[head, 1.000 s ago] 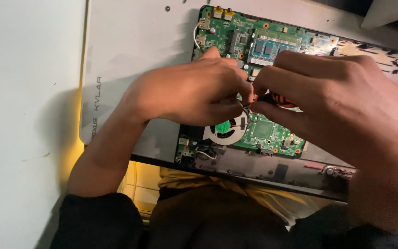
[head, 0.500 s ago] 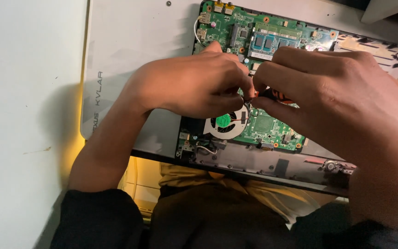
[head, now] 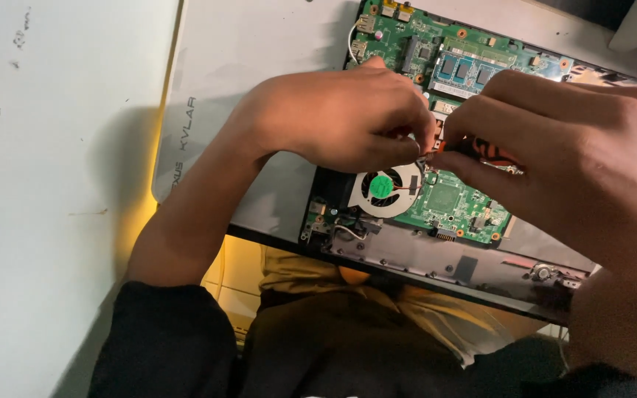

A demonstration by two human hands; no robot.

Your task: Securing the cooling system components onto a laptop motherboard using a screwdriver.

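Laptop [head: 274,110] open, board [head: 451,199] bare.
Left hand [head: 340,121], right hand [head: 576,155] pinch something tiny, 12 o'clock of fan [head: 385,188]; fan seated.

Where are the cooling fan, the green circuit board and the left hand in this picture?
cooling fan [head: 383,186], head view, on its green centre hub.
green circuit board [head: 447,200], head view, on the bare part right of the fan.
left hand [head: 337,121], head view, on the back of the hand.
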